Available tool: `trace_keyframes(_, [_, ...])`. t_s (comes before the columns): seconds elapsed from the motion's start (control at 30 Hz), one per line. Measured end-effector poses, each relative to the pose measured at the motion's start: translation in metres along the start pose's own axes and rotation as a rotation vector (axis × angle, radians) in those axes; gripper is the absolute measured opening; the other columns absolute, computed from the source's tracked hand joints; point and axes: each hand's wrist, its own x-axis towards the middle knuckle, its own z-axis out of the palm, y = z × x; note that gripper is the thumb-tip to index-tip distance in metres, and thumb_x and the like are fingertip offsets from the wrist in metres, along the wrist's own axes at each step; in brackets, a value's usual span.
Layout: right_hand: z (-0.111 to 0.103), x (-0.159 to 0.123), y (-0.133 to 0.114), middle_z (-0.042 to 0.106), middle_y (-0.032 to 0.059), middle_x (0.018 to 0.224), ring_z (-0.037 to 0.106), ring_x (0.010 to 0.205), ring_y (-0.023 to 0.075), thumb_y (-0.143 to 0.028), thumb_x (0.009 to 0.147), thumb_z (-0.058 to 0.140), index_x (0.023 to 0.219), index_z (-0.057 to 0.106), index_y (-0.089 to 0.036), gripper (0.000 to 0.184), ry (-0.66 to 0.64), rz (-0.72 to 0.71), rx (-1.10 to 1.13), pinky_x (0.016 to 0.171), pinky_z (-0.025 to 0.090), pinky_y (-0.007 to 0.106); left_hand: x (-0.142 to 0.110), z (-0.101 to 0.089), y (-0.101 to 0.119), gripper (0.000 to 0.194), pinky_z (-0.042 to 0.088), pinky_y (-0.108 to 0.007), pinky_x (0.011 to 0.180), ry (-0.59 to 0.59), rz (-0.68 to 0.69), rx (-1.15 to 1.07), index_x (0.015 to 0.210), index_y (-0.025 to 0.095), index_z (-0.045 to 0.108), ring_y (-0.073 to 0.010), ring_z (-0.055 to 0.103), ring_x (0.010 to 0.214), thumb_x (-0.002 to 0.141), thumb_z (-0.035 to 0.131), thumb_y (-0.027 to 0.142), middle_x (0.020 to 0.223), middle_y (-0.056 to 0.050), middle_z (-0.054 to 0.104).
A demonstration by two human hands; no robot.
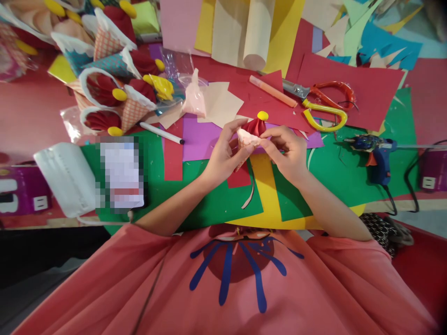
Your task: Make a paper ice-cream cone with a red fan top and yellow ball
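A small craft ice-cream cone [256,126] is between my hands over the middle of the table. It has a red pleated top, a yellow ball at the tip and a fluffy white rim. My left hand [225,151] is wrapped round the cone's body from the left, hiding much of it. From the other side, the thumb and fingers of my right hand [287,152] are closed on the white rim. Similar finished-looking cones [134,109] lie in a heap at the upper left, with red tops, white rims and checked sides.
Scissors [314,100], an orange stick [272,90] and a pen [162,133] lie beyond my hands. On the right is a glue gun [380,158]; on the left are a phone [122,174] and a white box [66,179]. Coloured sheets [349,83] and a paper roll [259,32] cover the back.
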Motion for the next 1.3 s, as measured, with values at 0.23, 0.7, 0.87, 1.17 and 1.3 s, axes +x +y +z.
trace_keyframes(0.23, [-0.002,0.002,0.000,0.044,-0.0082,0.050,0.038,0.040,0.0064,-0.055,0.090,0.062,0.089,0.066,-0.023,0.032,-0.002,0.072,0.151,0.039,0.030,0.022,0.002,0.000,0.003,0.050,0.050,-0.036,0.107,0.014,-0.030,-0.078,0.128,0.032,0.052,-0.0242,0.055,0.132,0.084,0.069,0.049,0.135,-0.004,0.056])
trace_keyframes(0.7, [-0.004,-0.004,-0.001,0.055,-0.0040,0.060,0.042,0.045,0.0092,-0.042,0.093,0.055,0.114,0.072,-0.030,0.029,-0.044,0.005,-0.071,0.045,0.040,0.024,0.002,0.001,0.023,0.051,0.055,-0.052,0.104,-0.216,-0.435,-0.527,0.118,0.025,0.052,-0.0292,0.059,0.130,0.076,0.075,0.044,0.126,-0.006,0.066])
trace_keyframes(0.87, [-0.003,-0.006,0.002,0.047,-0.0050,0.054,0.040,0.044,0.0102,-0.045,0.095,0.051,0.120,0.070,-0.031,0.034,0.022,0.062,-0.043,0.044,0.039,0.025,0.004,0.001,0.025,0.049,0.054,-0.046,0.106,-0.166,-0.470,-0.592,0.118,0.024,0.061,-0.0303,0.053,0.137,0.078,0.071,0.051,0.135,-0.006,0.065])
trace_keyframes(1.17, [-0.001,-0.008,0.001,0.046,-0.0053,0.056,0.039,0.044,0.0085,-0.046,0.094,0.052,0.120,0.070,-0.032,0.034,-0.037,0.016,-0.053,0.047,0.041,0.024,0.005,0.003,0.024,0.052,0.058,-0.042,0.098,-0.206,-0.493,-0.608,0.108,0.020,0.068,-0.0289,0.067,0.119,0.076,0.073,0.061,0.116,-0.007,0.074])
trace_keyframes(1.3, [0.000,-0.010,0.004,0.039,-0.0048,0.053,0.038,0.043,0.0106,-0.049,0.097,0.046,0.121,0.069,-0.033,0.037,0.076,0.038,-0.061,0.045,0.039,0.025,0.006,0.002,0.024,0.045,0.061,-0.031,0.083,-0.173,-0.596,-0.647,0.106,0.020,0.068,-0.0215,0.073,0.102,0.085,0.063,0.059,0.107,-0.007,0.075])
